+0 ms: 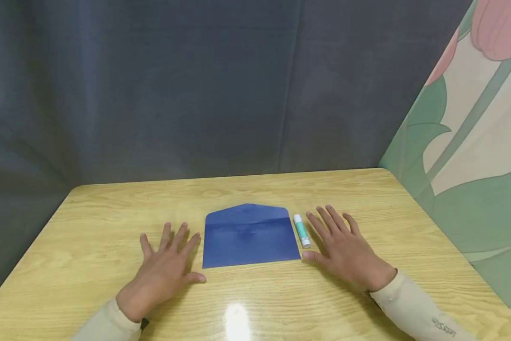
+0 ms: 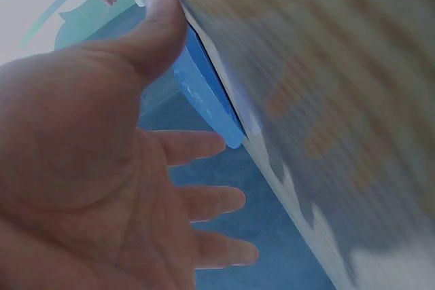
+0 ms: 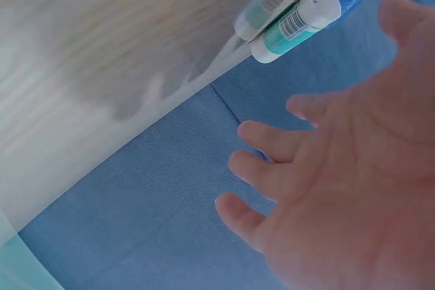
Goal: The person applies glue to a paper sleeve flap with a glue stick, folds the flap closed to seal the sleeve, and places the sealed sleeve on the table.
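Note:
A dark blue envelope [image 1: 252,241] lies on the table with its flap unfolded toward the far side. Close beside its right edge is a capped glue stick [image 1: 301,231], white with a teal label. My left hand [image 1: 163,267] is spread palm down to the left of the envelope, holding nothing. On the other side my right hand [image 1: 345,251] spreads its fingers just right of the glue stick, also holding nothing. In the right wrist view the glue stick [image 3: 296,25] lies apart from the fingers. The left wrist view shows the envelope [image 2: 204,89] beyond the thumb and fingers.
The light wood table [image 1: 110,208] has a glossy top with a bright reflection near the front. A dark grey curtain [image 1: 195,94] hangs behind it. Along the right side stands a panel [image 1: 472,166] with a tulip pattern.

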`<state>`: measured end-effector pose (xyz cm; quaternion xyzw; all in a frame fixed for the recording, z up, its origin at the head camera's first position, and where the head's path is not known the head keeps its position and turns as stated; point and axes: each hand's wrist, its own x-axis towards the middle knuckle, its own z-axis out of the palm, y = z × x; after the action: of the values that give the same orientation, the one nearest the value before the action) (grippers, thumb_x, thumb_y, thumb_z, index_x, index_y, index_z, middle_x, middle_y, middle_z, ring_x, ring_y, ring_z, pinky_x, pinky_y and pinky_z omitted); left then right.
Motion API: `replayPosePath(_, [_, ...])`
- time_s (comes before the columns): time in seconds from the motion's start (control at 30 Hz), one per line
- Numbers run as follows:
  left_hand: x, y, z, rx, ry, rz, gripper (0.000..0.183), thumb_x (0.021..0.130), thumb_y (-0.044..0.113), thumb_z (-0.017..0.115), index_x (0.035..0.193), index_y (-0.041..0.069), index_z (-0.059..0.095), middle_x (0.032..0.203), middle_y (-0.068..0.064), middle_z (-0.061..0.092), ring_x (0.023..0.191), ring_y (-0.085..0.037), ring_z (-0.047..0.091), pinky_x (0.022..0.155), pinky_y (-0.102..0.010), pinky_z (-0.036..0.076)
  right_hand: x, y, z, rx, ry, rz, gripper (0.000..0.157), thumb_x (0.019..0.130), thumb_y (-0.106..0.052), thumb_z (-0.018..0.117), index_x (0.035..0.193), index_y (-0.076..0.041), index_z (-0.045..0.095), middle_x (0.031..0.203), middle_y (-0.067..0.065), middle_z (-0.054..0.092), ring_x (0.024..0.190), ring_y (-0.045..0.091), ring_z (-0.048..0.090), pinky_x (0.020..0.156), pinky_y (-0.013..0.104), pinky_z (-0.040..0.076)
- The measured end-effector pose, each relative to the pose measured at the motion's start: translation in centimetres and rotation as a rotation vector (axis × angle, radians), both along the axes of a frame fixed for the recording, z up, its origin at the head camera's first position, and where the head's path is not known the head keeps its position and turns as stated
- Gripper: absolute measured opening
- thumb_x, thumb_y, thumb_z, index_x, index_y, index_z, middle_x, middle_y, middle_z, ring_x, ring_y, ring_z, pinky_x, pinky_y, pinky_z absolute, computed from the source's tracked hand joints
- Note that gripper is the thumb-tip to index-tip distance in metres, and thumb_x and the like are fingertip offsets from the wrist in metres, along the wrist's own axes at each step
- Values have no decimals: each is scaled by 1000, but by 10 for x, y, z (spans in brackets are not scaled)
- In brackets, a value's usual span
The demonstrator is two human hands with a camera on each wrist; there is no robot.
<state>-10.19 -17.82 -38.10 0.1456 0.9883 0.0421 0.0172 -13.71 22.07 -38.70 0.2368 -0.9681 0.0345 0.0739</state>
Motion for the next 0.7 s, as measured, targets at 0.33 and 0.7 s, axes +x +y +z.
replayPosePath(0.33, [-2, 8, 2, -43, -65, 20, 89, 80, 63, 67, 152, 18, 41, 158, -23, 35, 138, -63, 28, 94, -91, 10, -10, -1, 4, 8, 60, 5, 69, 96, -51, 59, 152, -14, 41, 146, 16, 51, 143, 39, 37, 110, 60, 33])
replayPosePath(0.7, [0, 5, 2, -24, -142, 5, 82, 84, 63, 63, 151, 18, 45, 156, -19, 39, 134, -56, 41, 87, -86, 32, -22, -15, 4, 43, 51, 10, 63, 96, -49, 61, 146, -13, 48, 133, 13, 60, 128, 33, 53, 102, 54, 46])
